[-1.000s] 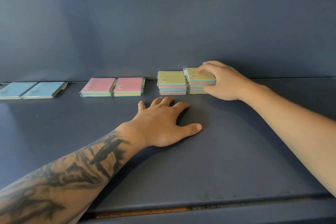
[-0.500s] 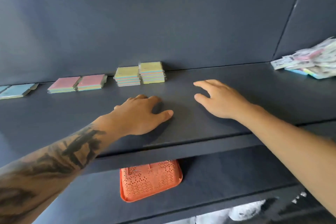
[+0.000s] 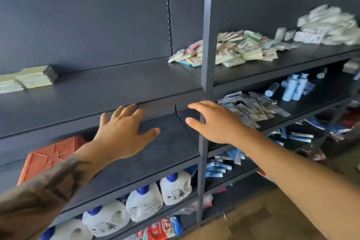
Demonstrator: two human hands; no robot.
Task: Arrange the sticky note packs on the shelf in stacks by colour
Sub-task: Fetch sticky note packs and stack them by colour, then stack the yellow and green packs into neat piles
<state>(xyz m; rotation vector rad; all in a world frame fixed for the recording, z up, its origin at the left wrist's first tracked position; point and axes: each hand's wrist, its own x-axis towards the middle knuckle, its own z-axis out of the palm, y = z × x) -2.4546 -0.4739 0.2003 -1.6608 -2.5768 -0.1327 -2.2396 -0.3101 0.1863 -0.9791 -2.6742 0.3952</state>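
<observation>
Head view: both hands are out in front of the dark shelf point(image 3: 109, 91), the left hand point(image 3: 124, 132) spread wide and holding nothing, the right hand point(image 3: 216, 122) loose-fingered and empty too. The stacked sticky note packs point(image 3: 34, 77) sit well up and left of the left hand. A loose heap of packs point(image 3: 231, 48) lies above and beyond the right hand, past the upright post point(image 3: 207, 31).

We see the sticky note stacks point(image 3: 29, 80) cut off by the left edge, the heap of packs point(image 3: 229, 50) blurred, its colours hard to sort
</observation>
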